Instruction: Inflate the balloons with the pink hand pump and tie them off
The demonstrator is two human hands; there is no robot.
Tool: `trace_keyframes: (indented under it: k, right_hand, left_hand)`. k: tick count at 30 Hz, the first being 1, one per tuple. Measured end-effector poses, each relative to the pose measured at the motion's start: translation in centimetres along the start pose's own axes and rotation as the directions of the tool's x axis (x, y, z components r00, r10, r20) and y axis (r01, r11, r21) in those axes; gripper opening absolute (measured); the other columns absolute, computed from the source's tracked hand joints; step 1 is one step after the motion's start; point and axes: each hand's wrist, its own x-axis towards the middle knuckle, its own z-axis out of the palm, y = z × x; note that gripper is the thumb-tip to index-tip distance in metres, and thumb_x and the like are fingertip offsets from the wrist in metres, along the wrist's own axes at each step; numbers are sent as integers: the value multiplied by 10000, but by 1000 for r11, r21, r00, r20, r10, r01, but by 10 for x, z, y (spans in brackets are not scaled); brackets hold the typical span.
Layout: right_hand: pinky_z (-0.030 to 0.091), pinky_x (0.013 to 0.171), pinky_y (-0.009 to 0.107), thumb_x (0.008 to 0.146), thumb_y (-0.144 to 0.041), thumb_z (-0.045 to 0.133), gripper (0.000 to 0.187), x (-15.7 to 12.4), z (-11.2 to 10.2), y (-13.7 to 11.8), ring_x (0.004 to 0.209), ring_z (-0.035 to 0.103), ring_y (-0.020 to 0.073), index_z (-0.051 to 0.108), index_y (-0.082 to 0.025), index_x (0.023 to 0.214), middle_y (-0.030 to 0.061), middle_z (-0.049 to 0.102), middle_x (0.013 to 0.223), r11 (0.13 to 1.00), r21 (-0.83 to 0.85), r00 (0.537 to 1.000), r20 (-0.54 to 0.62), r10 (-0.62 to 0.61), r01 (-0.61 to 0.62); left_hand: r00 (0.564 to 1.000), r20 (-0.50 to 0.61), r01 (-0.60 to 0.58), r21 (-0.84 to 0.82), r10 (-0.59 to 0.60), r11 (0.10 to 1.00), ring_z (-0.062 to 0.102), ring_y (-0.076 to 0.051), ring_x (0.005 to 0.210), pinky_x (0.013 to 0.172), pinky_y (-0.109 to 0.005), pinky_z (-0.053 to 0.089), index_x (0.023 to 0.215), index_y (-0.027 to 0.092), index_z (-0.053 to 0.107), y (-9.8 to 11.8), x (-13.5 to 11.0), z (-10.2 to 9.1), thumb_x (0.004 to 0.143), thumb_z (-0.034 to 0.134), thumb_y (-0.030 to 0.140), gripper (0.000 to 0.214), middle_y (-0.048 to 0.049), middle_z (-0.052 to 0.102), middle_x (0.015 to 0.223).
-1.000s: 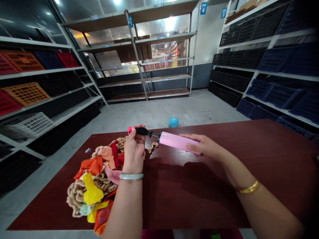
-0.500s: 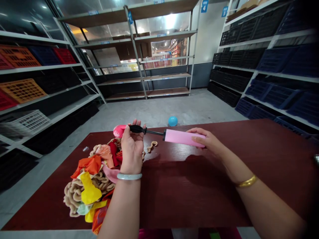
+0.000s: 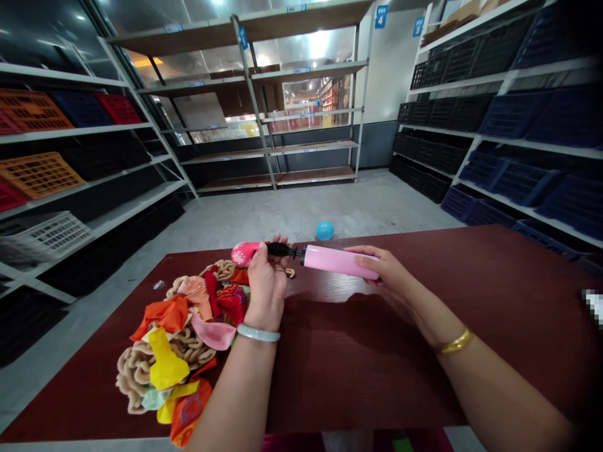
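My left hand (image 3: 267, 282) is closed around the black nozzle end (image 3: 280, 250) of a hand pump, pinching a small pink balloon (image 3: 244, 253) onto it. The balloon is partly inflated and sticks out to the left of my fingers. My right hand (image 3: 382, 271) grips the pump's pink barrel (image 3: 332, 259), pushed in close to the nozzle. Both hands hover over the dark red table (image 3: 358, 351).
A heap of uninflated balloons (image 3: 181, 342) in orange, yellow, red and pink, mixed with beige curly ones, lies on the table's left. A blue inflated balloon (image 3: 325, 230) sits on the floor beyond the table. Shelves with crates line both sides.
My right hand pulled the pink barrel out, then pushed it back in towards the nozzle. The pink balloon at my left hand has swollen from a small tip to a rounded bulb.
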Motion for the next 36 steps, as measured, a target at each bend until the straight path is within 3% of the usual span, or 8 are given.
trace_keyframes:
  k: [7,13,17,26,30,36]
  right_hand:
    - [149,355,193,725,-427,729,467,5,-44,-2,402,370,58,690,-154,1102,-1,559,622,1000,-9,998,-61,7,-8]
    - [91,323,197,786,-437,652,282,1,-68,-6,332,288,47,633,-167,869,-45,450,497,994,39,958,-273,-89,104]
    - [121,308,192,793,-431,654,264,0,-63,-7,333,321,59,605,-183,868,-42,458,507,994,46,965,-249,-84,98]
    - [173,292,174,744,-435,693,285,4,-25,-4,383,351,47,594,-185,839,-23,523,646,986,118,969,-231,-86,116]
    - [174,288,174,736,-440,685,297,5,-26,-1,381,343,49,617,-178,857,-24,514,627,986,129,972,-222,-77,107]
    - [141,285,177,746,-398,682,279,8,-49,3,365,350,50,642,-159,885,-15,519,621,982,144,963,-257,-83,123]
  left_hand:
    - [990,-34,-138,4,138,990,716,-222,933,884,-425,556,862,127,604,38,18,-9,907,546,192,98,-114,739,940]
    - [999,22,-34,69,33,997,721,-219,937,874,-376,558,863,130,610,26,10,-2,843,583,143,37,-128,746,951]
    - [999,21,32,88,-34,996,714,-224,970,913,-415,539,849,140,602,16,-1,3,843,567,153,38,-129,749,944]
    - [971,155,171,98,-184,980,715,-238,955,877,-429,554,915,149,631,-11,-26,8,820,659,205,114,-121,747,1018]
    - [968,208,123,104,-143,987,709,-241,977,935,-437,525,898,128,650,-8,-26,9,800,702,204,135,-141,745,1018]
    - [971,236,1,164,-40,986,703,-236,1005,957,-418,511,878,121,670,11,-25,11,766,759,227,178,-153,736,1060]
